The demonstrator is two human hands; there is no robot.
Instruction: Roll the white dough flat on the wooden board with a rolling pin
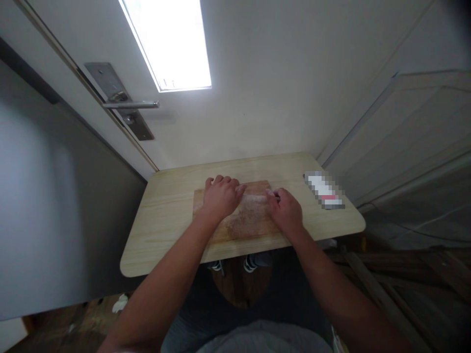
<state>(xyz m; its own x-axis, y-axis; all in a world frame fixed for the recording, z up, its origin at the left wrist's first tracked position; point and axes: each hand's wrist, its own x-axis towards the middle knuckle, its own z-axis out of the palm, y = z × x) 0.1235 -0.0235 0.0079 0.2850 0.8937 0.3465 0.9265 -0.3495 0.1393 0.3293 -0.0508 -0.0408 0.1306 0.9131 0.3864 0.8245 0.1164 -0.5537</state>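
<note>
A wooden cutting board [235, 234] lies on the table under both hands, its middle dusted with white powder that looks like flour. Between my hands runs a pale, floury strip, seemingly dough [254, 199]. My left hand [222, 196] rests palm down over the board's left part, fingers forward and slightly apart, thumb out towards the strip's left end. What lies beneath that palm is hidden. At the board's right edge, my right hand [287, 210] has curled fingers, with its whitened thumb closed at the strip's right end.
A pale wood-grain table [158, 215] with rounded corners stands against a white door with a lever handle [134, 105] and a bright window. A blurred-out phone-like object [324, 190] lies at the table's right. A grey panel rises at left; wooden slats [382, 289] are at lower right.
</note>
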